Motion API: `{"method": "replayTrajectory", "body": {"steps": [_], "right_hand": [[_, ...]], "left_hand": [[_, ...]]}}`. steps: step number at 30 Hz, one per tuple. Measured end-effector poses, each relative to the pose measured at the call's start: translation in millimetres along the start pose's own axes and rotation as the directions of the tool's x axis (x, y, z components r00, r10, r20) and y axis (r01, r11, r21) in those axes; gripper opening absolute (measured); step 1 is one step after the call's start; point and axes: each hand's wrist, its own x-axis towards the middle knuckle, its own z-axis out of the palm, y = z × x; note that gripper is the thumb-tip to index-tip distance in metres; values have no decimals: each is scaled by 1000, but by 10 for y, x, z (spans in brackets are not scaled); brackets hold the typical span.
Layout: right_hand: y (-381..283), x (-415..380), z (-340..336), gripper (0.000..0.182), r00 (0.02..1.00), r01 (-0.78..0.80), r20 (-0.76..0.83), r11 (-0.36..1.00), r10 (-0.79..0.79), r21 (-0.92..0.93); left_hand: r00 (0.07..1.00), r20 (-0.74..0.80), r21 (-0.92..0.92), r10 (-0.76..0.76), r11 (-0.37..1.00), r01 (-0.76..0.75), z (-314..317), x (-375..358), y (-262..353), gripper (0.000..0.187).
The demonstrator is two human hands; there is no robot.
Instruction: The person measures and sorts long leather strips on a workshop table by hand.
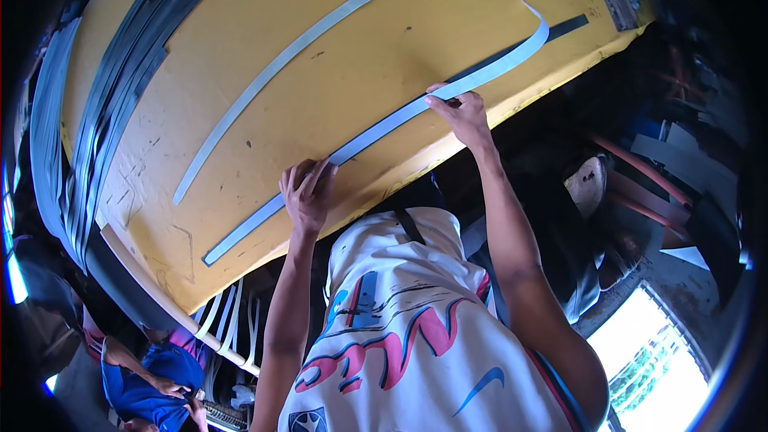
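Observation:
A long pale strip lies along a dark strip on the yellow table, its narrow dark edges showing beneath. Bent fingers of my left hand are closed on the pale strip around its middle, pressing at the table. Farther up, my right hand pinches the same pale strip between thumb and fingers. Beyond the right hand, the strip's far end lifts off the dark one and curls upward. The undersides of my fingertips are hidden.
Another pale strip curves across the yellow table. Bundled dark strips hang over its left end. A person in blue handles something small at lower left. Sheets and scraps lie low on the right.

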Motion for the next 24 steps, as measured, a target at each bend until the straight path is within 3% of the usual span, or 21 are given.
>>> {"method": "replayTrajectory", "body": {"steps": [18,20,24], "right_hand": [[11,1,17,24,999,-34,-26,997,32,-69],[31,-1,30,23,998,48,-46,997,-51,-67],[49,4,24,23,997,58,-36,996,-61,-75]], "left_hand": [[1000,5,17,11,1000,-11,-5,6,1,31],[1000,10,23,9,1000,-9,-5,2,-4,31],[1000,11,21,11,1000,-11,3,0,-11,31]]}}
